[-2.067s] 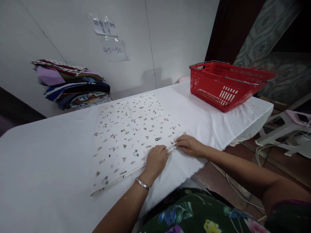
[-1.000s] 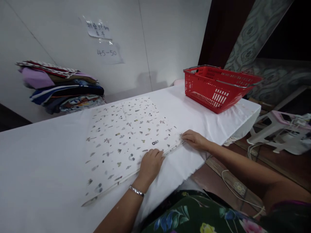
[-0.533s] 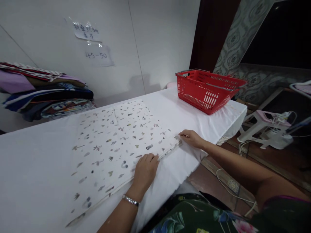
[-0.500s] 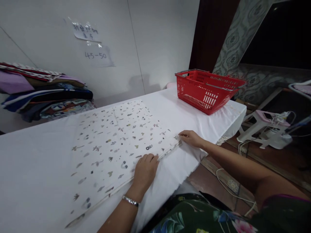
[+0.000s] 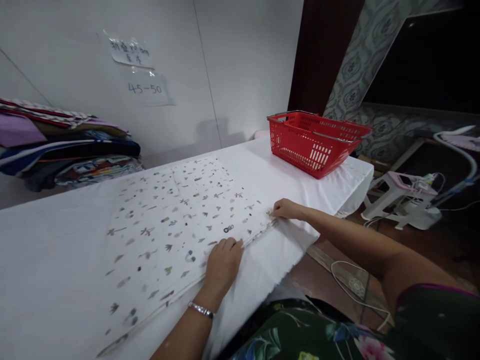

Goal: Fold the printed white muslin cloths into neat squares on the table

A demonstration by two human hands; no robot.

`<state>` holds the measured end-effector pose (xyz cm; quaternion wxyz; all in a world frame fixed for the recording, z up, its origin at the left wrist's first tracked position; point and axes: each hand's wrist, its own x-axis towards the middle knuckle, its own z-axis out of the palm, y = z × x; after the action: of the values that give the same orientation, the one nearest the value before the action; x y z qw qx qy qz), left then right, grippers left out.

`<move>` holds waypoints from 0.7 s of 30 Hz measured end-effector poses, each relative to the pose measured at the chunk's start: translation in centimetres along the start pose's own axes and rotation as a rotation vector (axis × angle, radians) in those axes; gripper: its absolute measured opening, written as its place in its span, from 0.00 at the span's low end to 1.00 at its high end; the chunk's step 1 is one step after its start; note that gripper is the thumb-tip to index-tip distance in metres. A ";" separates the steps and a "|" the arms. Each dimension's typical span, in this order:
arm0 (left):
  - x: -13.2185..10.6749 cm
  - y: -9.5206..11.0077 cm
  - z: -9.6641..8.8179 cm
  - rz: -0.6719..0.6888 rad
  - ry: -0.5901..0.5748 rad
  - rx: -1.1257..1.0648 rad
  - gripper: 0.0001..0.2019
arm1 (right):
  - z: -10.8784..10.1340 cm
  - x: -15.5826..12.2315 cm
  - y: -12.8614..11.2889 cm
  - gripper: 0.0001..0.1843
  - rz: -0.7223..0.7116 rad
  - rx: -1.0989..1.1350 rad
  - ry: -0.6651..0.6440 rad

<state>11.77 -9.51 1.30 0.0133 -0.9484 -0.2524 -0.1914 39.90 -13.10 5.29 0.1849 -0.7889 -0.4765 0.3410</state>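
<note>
A white cloth printed with small grey, green and brown motifs (image 5: pixel 180 220) lies spread flat, with a crease near its far side. Along its near edge the fabric looks layered into a narrow strip. My left hand (image 5: pixel 224 265), with a silver bracelet at the wrist, rests on the middle of that edge, fingers bent over it. At the right corner of the cloth my right hand (image 5: pixel 288 209) pinches the fabric between thumb and fingers; the fingertips are partly hidden.
A white-covered table (image 5: pixel 48 260) carries the cloth. Toward its right end stands a red plastic basket (image 5: pixel 318 145). Folded clothes (image 5: pixel 71 145) are piled at the left, by the wall with paper signs (image 5: pixel 146 90). Beyond the table's right end is a white stool (image 5: pixel 401 197) with cables.
The view has shifted slightly, moving the basket and cloth a little left in the picture. My right fingers have closed down onto the cloth's corner. My left hand stays on the edge.
</note>
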 end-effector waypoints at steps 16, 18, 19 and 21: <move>-0.1 0.0 -0.2 -0.031 -0.036 -0.052 0.10 | -0.4 -0.9 -2.0 0.17 0.229 0.031 -0.219; -0.1 0.0 -0.1 -0.033 -0.035 -0.052 0.10 | -0.2 -0.8 -1.9 0.16 0.239 0.043 -0.232; -0.2 0.0 -0.2 -0.031 -0.038 -0.049 0.10 | -0.1 -0.7 -1.8 0.16 0.243 0.050 -0.234; -0.2 0.0 -0.2 -0.027 -0.048 -0.044 0.10 | 0.0 -0.6 -1.7 0.16 0.242 0.067 -0.225</move>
<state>11.54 -9.62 1.46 -0.0163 -0.9492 -0.2614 -0.1744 38.66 -12.78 6.53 0.1140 -0.7909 -0.3841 0.4626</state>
